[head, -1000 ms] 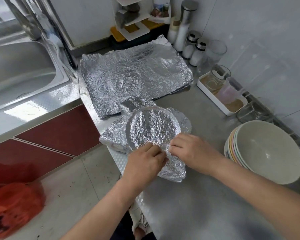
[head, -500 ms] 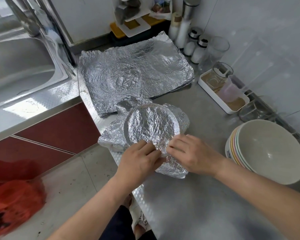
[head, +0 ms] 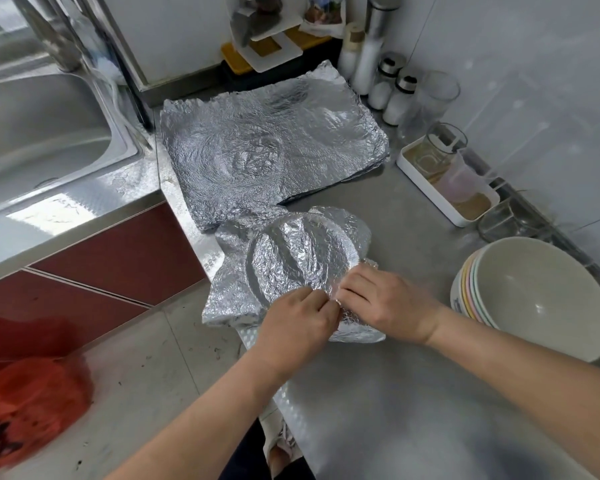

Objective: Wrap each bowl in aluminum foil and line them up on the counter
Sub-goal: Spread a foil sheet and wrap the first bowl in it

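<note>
A bowl covered in crinkled aluminum foil [head: 298,261] sits at the counter's front left corner, with loose foil hanging off its left side. My left hand [head: 297,323] pinches the foil at the bowl's near rim. My right hand [head: 385,303] presses and grips the foil at the near right rim, touching the left hand. A stack of flat foil sheets [head: 271,147] lies further back on the counter. At the right stands a stack of several unwrapped bowls [head: 541,299], the top one grey-white.
A steel sink [head: 42,133] lies to the left. A white tray [head: 444,209] with glasses, shakers [head: 395,98] and bottles line the back right wall. A red bag [head: 25,410] sits on the floor at lower left. Bare counter [head: 413,410] extends toward me.
The foil over the bowl has been pulled tighter, forming ridges across the top. Both hands have stayed at the near rim, gathering the foil.
</note>
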